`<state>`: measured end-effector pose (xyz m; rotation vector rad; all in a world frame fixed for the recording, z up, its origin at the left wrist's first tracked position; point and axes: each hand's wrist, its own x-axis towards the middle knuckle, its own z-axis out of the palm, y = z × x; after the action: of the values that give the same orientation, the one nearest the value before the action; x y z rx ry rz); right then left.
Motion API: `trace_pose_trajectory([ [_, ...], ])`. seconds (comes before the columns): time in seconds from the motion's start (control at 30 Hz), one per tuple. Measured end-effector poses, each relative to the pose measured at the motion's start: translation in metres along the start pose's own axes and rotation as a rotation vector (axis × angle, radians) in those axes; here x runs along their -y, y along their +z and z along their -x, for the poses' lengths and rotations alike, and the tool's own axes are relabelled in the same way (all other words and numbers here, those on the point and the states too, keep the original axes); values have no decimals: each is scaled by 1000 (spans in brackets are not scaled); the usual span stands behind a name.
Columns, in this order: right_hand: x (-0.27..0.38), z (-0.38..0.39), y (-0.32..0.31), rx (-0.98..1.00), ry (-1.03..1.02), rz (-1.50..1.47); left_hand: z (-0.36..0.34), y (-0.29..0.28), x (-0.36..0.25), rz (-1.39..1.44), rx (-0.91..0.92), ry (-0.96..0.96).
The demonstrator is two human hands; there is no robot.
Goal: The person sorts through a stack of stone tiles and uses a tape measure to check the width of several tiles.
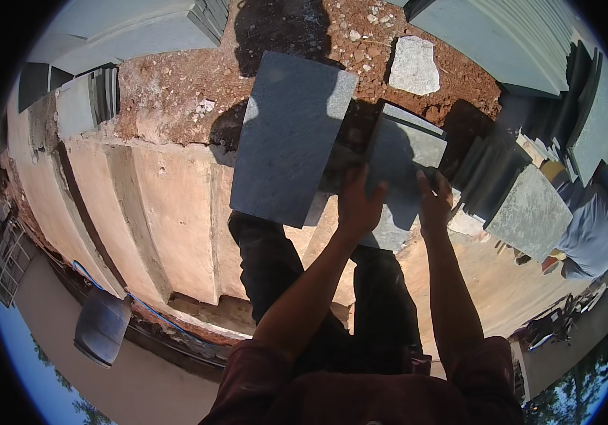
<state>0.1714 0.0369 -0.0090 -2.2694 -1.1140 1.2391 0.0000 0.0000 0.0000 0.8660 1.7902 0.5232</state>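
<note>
Over my legs, my left hand (360,202) and my right hand (434,200) grip a smaller grey stone slab (424,152) at opposite sides, their fingers at its edges. Shadow falls over much of it, and another slab edge shows behind its top. A larger dark grey slab (283,134) lies just left of my left hand, above my knees. Some fingertips are too dark to make out clearly.
Stacked slabs (134,28) (495,35) stand along the back and right. A pale stone (414,65) rests on red soil. Concrete ledges (169,212) run left, near a blue barrel (102,326). A person in blue-grey clothing (594,234) is at the far right.
</note>
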Motion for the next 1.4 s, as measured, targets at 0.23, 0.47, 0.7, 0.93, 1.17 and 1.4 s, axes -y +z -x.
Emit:
trace_pose_trajectory([
  [0.23,-3,-2,2,-56,-4,-47,-2,5,7,-37,-8,71],
  [0.47,-23,34,5,-62,12,62,16,2,11,-75,-35,206],
  [0.7,-54,119,4,-10,268,-105,87,-8,44,-144,18,-149],
  [0.93,-77,127,13,-41,296,-141,106,-7,60,-107,90,-243],
  [1.17,-72,131,17,-112,289,-142,99,-8,66,12,90,-224],
  [1.4,-69,141,24,-99,169,13,93,-15,65,49,111,-306],
])
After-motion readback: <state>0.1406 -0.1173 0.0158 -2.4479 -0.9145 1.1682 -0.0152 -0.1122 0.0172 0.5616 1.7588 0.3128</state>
